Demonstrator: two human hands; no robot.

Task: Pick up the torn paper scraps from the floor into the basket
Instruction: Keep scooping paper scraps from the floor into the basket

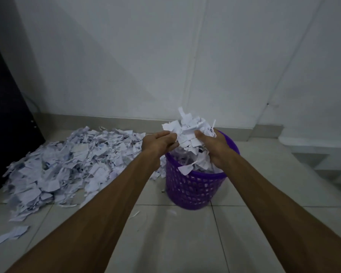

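I see my left hand (158, 141) and right hand (215, 146), fingers curled round a bunch of torn white paper scraps (189, 131), over the part-filled purple perforated plastic basket (193, 190), with a big scrap heap (67, 164) left on the floor

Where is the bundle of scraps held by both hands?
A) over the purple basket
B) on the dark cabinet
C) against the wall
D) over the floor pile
A: the left hand and right hand hold the scraps above the basket.

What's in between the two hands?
A bunch of torn paper scraps, squeezed between the left hand and right hand above the purple basket. The head view shows it.
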